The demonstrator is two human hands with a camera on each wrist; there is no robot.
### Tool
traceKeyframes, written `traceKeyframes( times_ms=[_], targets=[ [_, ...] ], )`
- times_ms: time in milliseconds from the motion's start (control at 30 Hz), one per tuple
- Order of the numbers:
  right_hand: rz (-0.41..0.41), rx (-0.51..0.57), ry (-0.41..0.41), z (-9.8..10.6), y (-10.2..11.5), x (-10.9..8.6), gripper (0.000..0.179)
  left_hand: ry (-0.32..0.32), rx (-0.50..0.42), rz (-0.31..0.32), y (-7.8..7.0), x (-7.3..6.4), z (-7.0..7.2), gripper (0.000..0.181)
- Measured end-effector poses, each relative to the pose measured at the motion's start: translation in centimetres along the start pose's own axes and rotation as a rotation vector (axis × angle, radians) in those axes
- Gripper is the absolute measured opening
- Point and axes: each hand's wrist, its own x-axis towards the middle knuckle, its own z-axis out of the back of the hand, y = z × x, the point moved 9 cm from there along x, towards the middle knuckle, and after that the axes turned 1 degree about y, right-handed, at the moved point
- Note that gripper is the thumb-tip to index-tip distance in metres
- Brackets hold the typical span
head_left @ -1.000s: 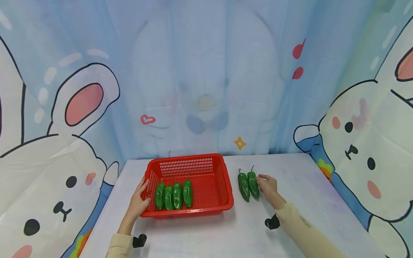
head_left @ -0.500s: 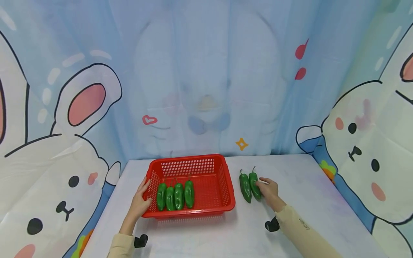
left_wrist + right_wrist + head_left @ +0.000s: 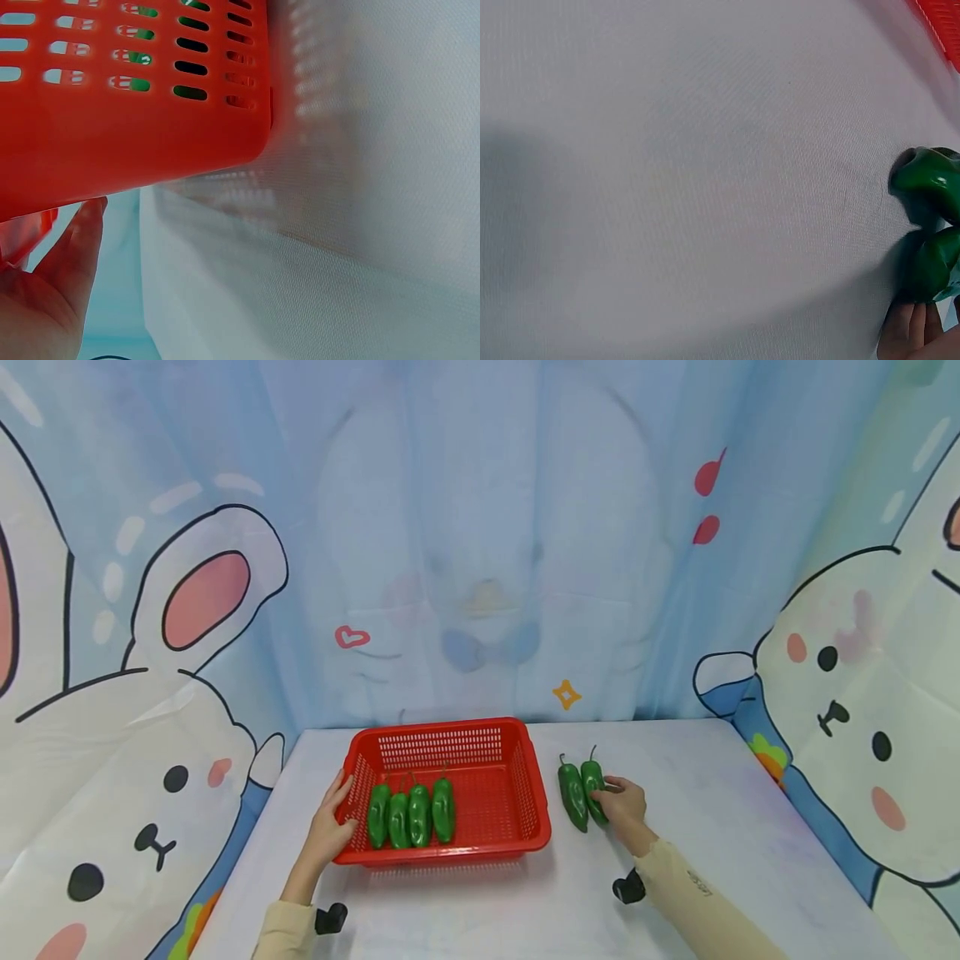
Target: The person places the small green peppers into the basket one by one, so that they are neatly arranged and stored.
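A red plastic basket stands on the table, with several green chili peppers lying side by side in its left half. My left hand holds the basket's left side at the rim; the left wrist view shows fingers against its outer wall. To the right of the basket, two more green peppers lie close together on the cloth. My right hand grips the right pepper along its side, thumb across it. The left pepper is untouched. In the right wrist view, fingertips meet the lower pepper.
A white cloth covers the table. A blue curtain with cartoon rabbits hangs behind and at both sides. Dark wrist-worn devices sit by each sleeve.
My right thumb has moved further over the right pepper. The peppers and basket hold their places on the table; the whole head view has shifted slightly. My left hand stays on the basket.
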Motion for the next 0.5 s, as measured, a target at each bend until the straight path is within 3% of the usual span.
traceKeyframes(
  times_ms=[500],
  targets=[
    [-0.034,0.068,-0.056,0.98,-0.38,0.08,0.047,0.007,-0.009,-0.006,-0.21,-0.05,-0.26,0.077]
  ],
)
